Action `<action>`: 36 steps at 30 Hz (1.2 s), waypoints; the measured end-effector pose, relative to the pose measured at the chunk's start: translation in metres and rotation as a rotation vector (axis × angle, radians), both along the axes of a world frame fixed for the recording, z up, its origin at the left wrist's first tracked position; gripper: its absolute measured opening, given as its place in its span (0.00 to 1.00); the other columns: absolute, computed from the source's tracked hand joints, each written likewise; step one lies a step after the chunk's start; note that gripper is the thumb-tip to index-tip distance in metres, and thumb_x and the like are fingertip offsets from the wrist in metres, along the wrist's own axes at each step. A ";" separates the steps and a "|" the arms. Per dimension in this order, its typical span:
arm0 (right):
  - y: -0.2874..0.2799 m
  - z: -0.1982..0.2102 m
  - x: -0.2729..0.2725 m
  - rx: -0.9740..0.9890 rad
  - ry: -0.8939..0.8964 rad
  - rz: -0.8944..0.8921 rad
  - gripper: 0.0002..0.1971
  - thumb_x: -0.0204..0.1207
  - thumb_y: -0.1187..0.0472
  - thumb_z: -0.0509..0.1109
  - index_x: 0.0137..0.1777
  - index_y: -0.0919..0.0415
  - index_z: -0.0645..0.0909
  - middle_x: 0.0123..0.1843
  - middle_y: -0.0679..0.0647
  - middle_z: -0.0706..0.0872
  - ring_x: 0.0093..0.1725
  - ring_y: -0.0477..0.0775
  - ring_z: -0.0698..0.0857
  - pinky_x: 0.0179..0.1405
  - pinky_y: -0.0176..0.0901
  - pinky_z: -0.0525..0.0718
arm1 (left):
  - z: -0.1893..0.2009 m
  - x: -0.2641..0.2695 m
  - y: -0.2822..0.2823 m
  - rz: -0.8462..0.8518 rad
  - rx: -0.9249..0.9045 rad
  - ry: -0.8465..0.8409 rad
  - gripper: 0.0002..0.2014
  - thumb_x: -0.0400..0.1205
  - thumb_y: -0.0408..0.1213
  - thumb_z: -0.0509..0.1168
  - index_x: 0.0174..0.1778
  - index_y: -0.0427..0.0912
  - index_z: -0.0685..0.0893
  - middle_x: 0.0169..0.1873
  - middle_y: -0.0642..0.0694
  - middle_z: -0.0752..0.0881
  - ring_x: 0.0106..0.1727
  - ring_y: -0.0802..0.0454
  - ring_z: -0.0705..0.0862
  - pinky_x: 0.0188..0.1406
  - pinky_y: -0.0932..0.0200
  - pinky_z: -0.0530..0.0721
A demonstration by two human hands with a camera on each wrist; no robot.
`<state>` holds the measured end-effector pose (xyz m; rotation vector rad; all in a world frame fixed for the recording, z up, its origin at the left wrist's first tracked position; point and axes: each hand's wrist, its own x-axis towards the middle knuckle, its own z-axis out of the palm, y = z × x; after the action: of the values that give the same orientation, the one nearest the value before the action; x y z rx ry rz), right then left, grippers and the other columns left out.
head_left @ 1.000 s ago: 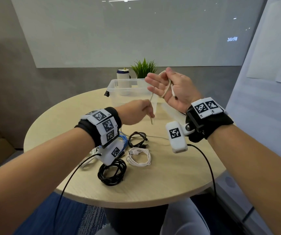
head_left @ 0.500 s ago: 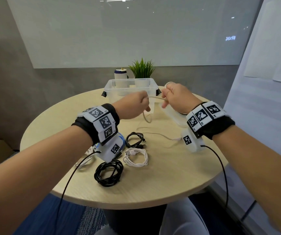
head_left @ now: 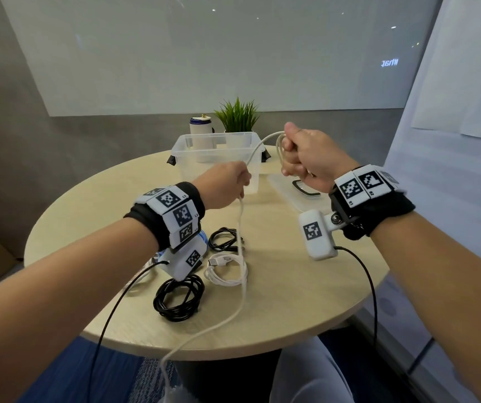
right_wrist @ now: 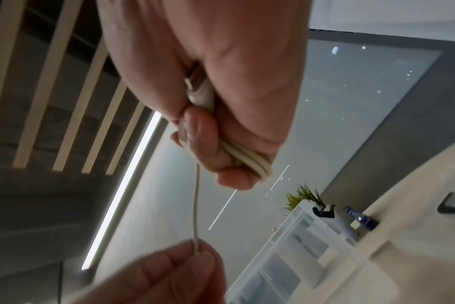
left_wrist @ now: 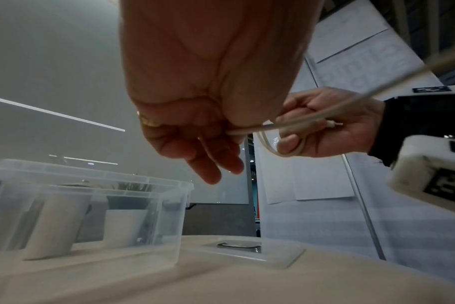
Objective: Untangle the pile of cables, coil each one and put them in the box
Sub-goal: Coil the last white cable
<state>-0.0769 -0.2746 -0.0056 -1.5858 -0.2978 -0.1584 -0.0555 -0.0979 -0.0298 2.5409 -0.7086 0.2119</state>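
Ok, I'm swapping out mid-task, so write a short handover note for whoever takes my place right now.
Right hand grips a few finished loops of the thin beige cable. Left hand pinches its running length; the tail hangs past the round wooden table's edge.
Done: large black coil, white USB coil and small black coil lie on the table. A blue cable is mostly hidden.
Left: finish this coil, then move all into the clear plastic box, which looks empty.
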 end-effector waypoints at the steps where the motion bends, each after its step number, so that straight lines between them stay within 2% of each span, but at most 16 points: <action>1: -0.001 0.001 0.000 0.059 0.012 0.018 0.21 0.88 0.53 0.50 0.33 0.58 0.67 0.18 0.47 0.64 0.17 0.48 0.62 0.31 0.43 0.73 | -0.002 -0.003 -0.002 -0.017 0.022 0.029 0.10 0.88 0.35 0.50 0.47 0.40 0.75 0.36 0.49 0.82 0.31 0.60 0.77 0.30 0.67 0.73; 4: 0.002 0.004 -0.003 0.251 0.082 0.052 0.21 0.89 0.52 0.49 0.34 0.58 0.67 0.23 0.53 0.79 0.20 0.50 0.73 0.29 0.42 0.74 | -0.006 -0.014 -0.011 -0.082 0.090 0.124 0.11 0.88 0.37 0.50 0.47 0.38 0.75 0.33 0.49 0.84 0.23 0.59 0.77 0.22 0.71 0.74; 6: 0.005 0.006 -0.004 0.380 0.130 0.086 0.22 0.89 0.52 0.48 0.34 0.59 0.68 0.38 0.62 0.89 0.32 0.55 0.87 0.31 0.43 0.84 | -0.008 -0.023 -0.017 -0.133 0.128 0.188 0.11 0.88 0.38 0.50 0.46 0.37 0.75 0.31 0.49 0.85 0.17 0.60 0.75 0.18 0.72 0.73; 7: 0.006 0.007 -0.003 0.442 0.141 0.106 0.22 0.89 0.53 0.48 0.34 0.61 0.69 0.45 0.66 0.89 0.41 0.59 0.90 0.37 0.46 0.89 | -0.008 -0.027 -0.019 -0.151 0.141 0.224 0.11 0.88 0.39 0.51 0.46 0.38 0.74 0.30 0.49 0.85 0.15 0.60 0.74 0.18 0.71 0.73; 9: 0.007 0.009 0.000 0.499 0.130 0.120 0.22 0.89 0.54 0.49 0.36 0.63 0.71 0.54 0.69 0.86 0.54 0.64 0.87 0.54 0.56 0.88 | -0.009 -0.036 -0.022 -0.179 0.164 0.306 0.11 0.88 0.39 0.51 0.45 0.39 0.74 0.28 0.48 0.85 0.16 0.58 0.74 0.20 0.67 0.74; 12: 0.005 0.007 0.006 0.325 0.064 0.035 0.19 0.88 0.55 0.53 0.39 0.64 0.75 0.60 0.66 0.83 0.60 0.60 0.83 0.68 0.58 0.79 | -0.007 -0.046 -0.022 -0.236 0.161 0.395 0.11 0.88 0.40 0.52 0.44 0.39 0.74 0.27 0.47 0.84 0.20 0.54 0.75 0.21 0.63 0.74; 15: 0.003 -0.002 0.010 0.009 -0.021 -0.088 0.17 0.86 0.55 0.58 0.38 0.61 0.80 0.65 0.71 0.82 0.57 0.58 0.82 0.69 0.53 0.75 | 0.001 -0.050 -0.016 -0.280 0.050 0.415 0.11 0.88 0.39 0.53 0.44 0.38 0.73 0.27 0.45 0.83 0.20 0.54 0.77 0.19 0.64 0.74; 16: 0.002 -0.006 0.011 -0.102 -0.054 -0.119 0.17 0.85 0.54 0.60 0.37 0.59 0.82 0.64 0.72 0.82 0.56 0.59 0.82 0.69 0.52 0.75 | 0.004 -0.049 -0.014 -0.285 0.002 0.404 0.10 0.88 0.38 0.53 0.44 0.39 0.73 0.27 0.44 0.83 0.20 0.55 0.78 0.18 0.64 0.74; 18: 0.001 -0.013 0.013 -0.269 -0.081 -0.143 0.17 0.85 0.54 0.60 0.39 0.60 0.83 0.57 0.64 0.88 0.58 0.60 0.84 0.67 0.52 0.77 | 0.010 -0.046 -0.012 -0.265 -0.101 0.359 0.10 0.88 0.37 0.52 0.43 0.40 0.72 0.28 0.44 0.83 0.20 0.56 0.79 0.17 0.65 0.75; 19: 0.001 -0.016 0.011 -0.320 -0.079 -0.130 0.17 0.85 0.55 0.59 0.41 0.62 0.83 0.51 0.60 0.89 0.53 0.56 0.86 0.63 0.49 0.79 | 0.012 -0.044 -0.011 -0.244 -0.156 0.333 0.10 0.88 0.36 0.52 0.42 0.41 0.72 0.28 0.44 0.83 0.20 0.56 0.79 0.17 0.65 0.75; 21: 0.004 -0.018 0.006 -0.360 -0.060 -0.068 0.16 0.87 0.57 0.57 0.42 0.65 0.79 0.33 0.56 0.86 0.36 0.48 0.87 0.47 0.40 0.80 | 0.016 -0.038 -0.009 -0.183 -0.274 0.281 0.11 0.88 0.35 0.51 0.40 0.42 0.72 0.29 0.44 0.82 0.21 0.56 0.80 0.18 0.65 0.78; 23: 0.007 -0.019 0.001 -0.313 -0.018 -0.009 0.17 0.88 0.57 0.54 0.40 0.64 0.75 0.19 0.51 0.74 0.21 0.47 0.77 0.37 0.40 0.78 | 0.020 -0.030 -0.007 -0.112 -0.372 0.219 0.12 0.88 0.35 0.51 0.39 0.42 0.72 0.29 0.43 0.83 0.21 0.57 0.82 0.20 0.65 0.80; 25: 0.010 -0.018 -0.004 -0.260 0.020 0.040 0.19 0.88 0.53 0.53 0.39 0.63 0.74 0.20 0.51 0.64 0.19 0.48 0.65 0.32 0.41 0.77 | 0.024 -0.022 -0.004 -0.068 -0.416 0.162 0.12 0.88 0.35 0.52 0.38 0.42 0.73 0.31 0.44 0.83 0.24 0.57 0.83 0.22 0.66 0.81; 27: 0.012 -0.016 -0.007 -0.269 0.041 0.079 0.20 0.87 0.49 0.55 0.37 0.61 0.72 0.20 0.51 0.62 0.19 0.48 0.61 0.30 0.40 0.75 | 0.025 -0.017 -0.003 -0.056 -0.410 0.123 0.12 0.88 0.35 0.53 0.38 0.42 0.74 0.33 0.44 0.83 0.29 0.53 0.85 0.26 0.64 0.84; 30: 0.012 -0.010 -0.009 -0.214 0.047 0.139 0.22 0.87 0.50 0.53 0.32 0.59 0.69 0.16 0.47 0.61 0.17 0.48 0.59 0.31 0.43 0.74 | 0.022 -0.015 -0.003 -0.049 -0.400 0.122 0.11 0.88 0.34 0.52 0.40 0.40 0.74 0.35 0.42 0.83 0.34 0.48 0.85 0.35 0.58 0.87; 36: 0.009 0.006 -0.007 0.100 0.039 0.172 0.22 0.88 0.50 0.49 0.32 0.57 0.66 0.17 0.46 0.61 0.16 0.47 0.61 0.29 0.44 0.75 | 0.003 -0.017 -0.009 -0.045 -0.451 0.255 0.12 0.87 0.30 0.53 0.39 0.37 0.75 0.38 0.39 0.84 0.37 0.46 0.84 0.39 0.60 0.88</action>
<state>-0.0837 -0.2655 0.0004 -1.4554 -0.3881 -0.0090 -0.0721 -0.1069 -0.0268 2.0723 -0.5457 0.0250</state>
